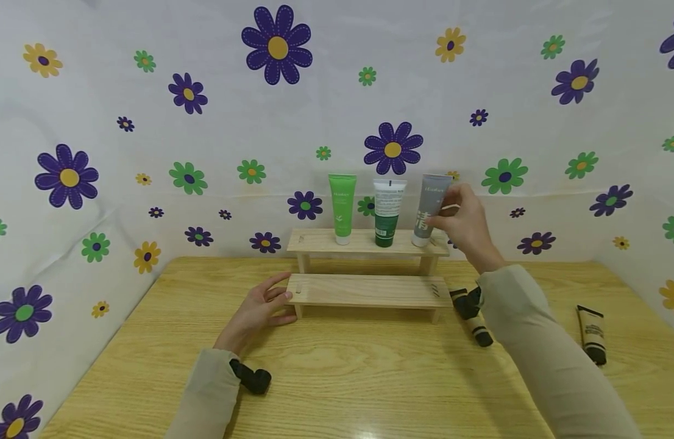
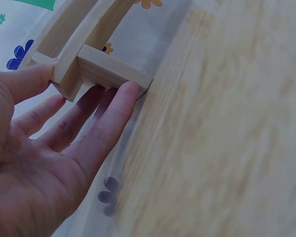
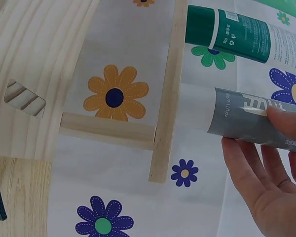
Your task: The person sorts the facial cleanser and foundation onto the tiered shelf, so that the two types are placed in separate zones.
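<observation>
A two-step wooden stand rests on the table. At the left end of its lower step, my left hand holds the board, thumb on the board's end and fingers against the leg below. My right hand grips a grey squeeze tube from its right side, thumb across the front. The tube stands cap down at the right end of the upper step. Left of it stand a white and green tube and a bright green tube, both cap down.
Two beige tubes with black caps lie on the table to the right: one tube beside the stand, partly behind the right wrist strap, another tube farther right. A flower-printed cloth hangs close behind the stand.
</observation>
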The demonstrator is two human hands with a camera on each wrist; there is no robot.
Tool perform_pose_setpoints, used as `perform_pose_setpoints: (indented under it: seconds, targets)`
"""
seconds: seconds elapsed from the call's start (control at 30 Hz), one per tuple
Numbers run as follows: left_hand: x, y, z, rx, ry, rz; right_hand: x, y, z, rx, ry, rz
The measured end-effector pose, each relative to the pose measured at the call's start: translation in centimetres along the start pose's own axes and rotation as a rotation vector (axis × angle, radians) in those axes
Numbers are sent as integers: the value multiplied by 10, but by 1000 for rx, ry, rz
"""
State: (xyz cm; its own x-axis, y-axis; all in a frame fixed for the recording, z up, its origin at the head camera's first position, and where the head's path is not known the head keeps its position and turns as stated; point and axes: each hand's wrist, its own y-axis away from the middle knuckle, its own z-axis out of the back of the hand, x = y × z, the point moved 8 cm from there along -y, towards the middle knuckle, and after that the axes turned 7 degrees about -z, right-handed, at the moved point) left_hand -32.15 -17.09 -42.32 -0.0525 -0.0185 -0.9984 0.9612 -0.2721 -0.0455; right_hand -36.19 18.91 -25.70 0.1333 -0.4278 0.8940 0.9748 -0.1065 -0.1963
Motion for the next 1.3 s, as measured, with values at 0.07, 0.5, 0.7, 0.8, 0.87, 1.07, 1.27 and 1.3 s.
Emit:
perform_pose_setpoints:
  seconds: [0.07, 0.5, 0.7, 0.8, 0.87, 1.07, 1.27, 1.3]
  targets:
    - [0, 0, -1, 0, 2, 0, 0, 0, -1, -4, 1, 7]
    - [2, 0, 0, 1, 6, 1, -1, 1, -1, 52, 24, -5]
    - [3, 0, 0, 0, 11, 9, -11, 4, 5, 82, 44, -40]
    - [3, 0, 0, -2, 11, 15, -15, 6, 10, 96, 53, -49]
    - [2, 1, 0, -2, 10, 12, -17, 8, 13, 108, 59, -53]
    - [1, 0, -1, 5, 14, 5, -25, 13, 23, 100, 69, -52]
    - [2, 0, 0, 13, 16, 7, -34, 17, 30, 91, 34, -59]
    - [2, 0, 0, 11, 16, 9, -36, 18, 31, 90, 25, -64]
